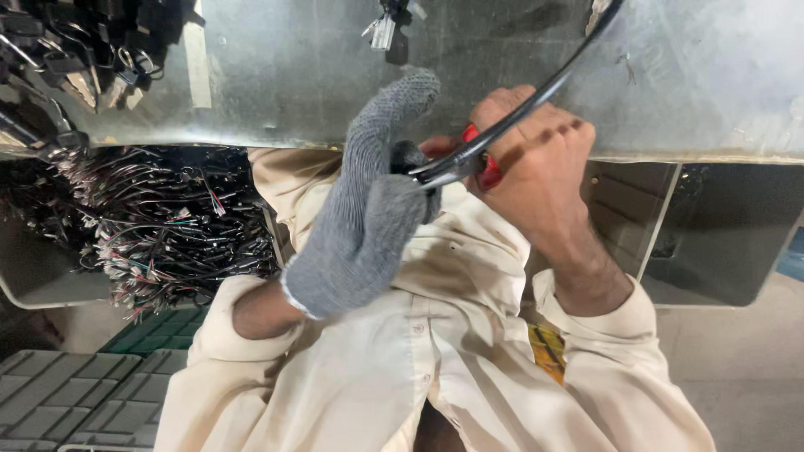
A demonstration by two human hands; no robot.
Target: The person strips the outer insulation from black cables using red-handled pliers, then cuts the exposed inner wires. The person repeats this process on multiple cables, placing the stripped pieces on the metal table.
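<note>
A thick black sheathed cable (pixel 536 96) runs down from the upper right edge of the view to the middle, where both hands meet just in front of the edge of a dull grey sheet-metal workbench (pixel 293 75). Its lower end sits between the hands, and pale bare strands seem to show there, though the spot is too crowded to be sure. The bare right hand (pixel 536 167) is clenched around a red-handled hand tool (pixel 486 167), pliers or a stripper by the look of it, whose head meets the cable end. The left hand (pixel 368 226), in a grey knitted work glove, closes around the cable end just beside the tool, one gloved finger sticking up. This looks like the stripping or cutting of the cable's end; the next move likely calls for a firm squeeze and a steady counter-hold. Below are the sleeves of a cream work shirt (pixel 435 351). To the left lies a heap of thin multicoloured wire harnesses (pixel 167 226), with grey plastic crates (pixel 67 393) underneath.
</note>
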